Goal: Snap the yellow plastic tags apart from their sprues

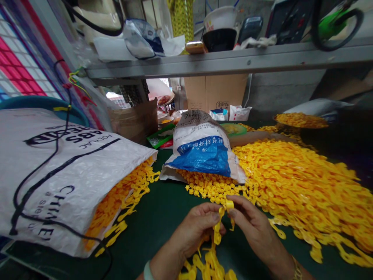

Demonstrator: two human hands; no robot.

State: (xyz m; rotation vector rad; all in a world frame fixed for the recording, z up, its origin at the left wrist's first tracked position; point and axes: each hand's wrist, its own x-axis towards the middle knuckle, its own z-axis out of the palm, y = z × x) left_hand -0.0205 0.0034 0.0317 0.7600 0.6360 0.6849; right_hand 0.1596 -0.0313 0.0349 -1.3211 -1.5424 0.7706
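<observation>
The left hand (194,229) and right hand (255,227) pinch a strip of yellow plastic links (217,237) (both grips clenched on it); a big heap of yellow links (294,190) remains loose on the green surface (151,217), with more in a woven sack (64,182).

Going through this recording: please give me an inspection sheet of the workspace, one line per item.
Surface: dark green tabletop.
Work items: yellow plastic strip; large heap of yellow pieces.
Clutter: white woven sack spilling yellow pieces; white-and-blue bag on the heap.
Hands: left hand and right hand both pinch the strip in their fingers.
Cables: black cord draped over the sack.
Surroundings: metal shelf overhead; cardboard box beyond.
</observation>
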